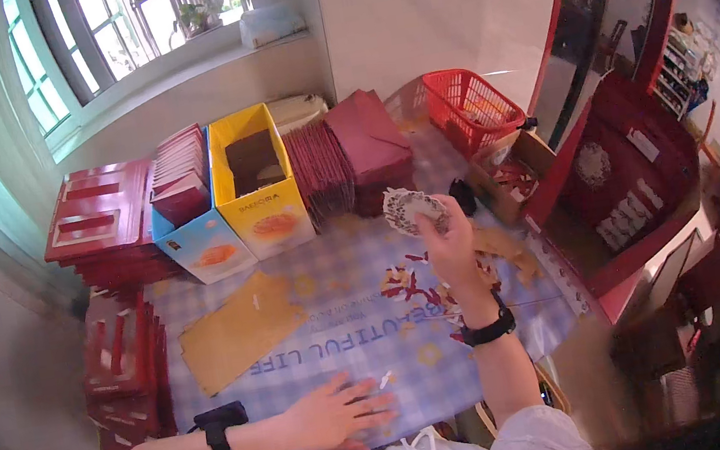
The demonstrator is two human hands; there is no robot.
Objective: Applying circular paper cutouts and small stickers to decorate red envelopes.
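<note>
My right hand (pixel 448 233) is raised over the table and grips a small stack of round, lace-edged paper pieces (pixel 405 210) between thumb and fingers. Below it lies a scatter of small red, white and yellow scraps (pixel 404 285). My left hand (pixel 343 413) rests palm down with spread fingers near the table's front edge, beside a small white scrap (pixel 385 380). Flat yellow-brown card sheets (pixel 237 334) lie on the checked tablecloth (pixel 440 387), left of centre. Both wrists wear black bands.
Red folders (pixel 100 211) are stacked at left. Blue (pixel 203 252) and yellow (pixel 268 218) boxes, dark red envelopes (pixel 368 140) and a red plastic basket (pixel 472 110) line the back. A small cardboard box (pixel 512 167) and a large open dark red box (pixel 631 170) stand at right.
</note>
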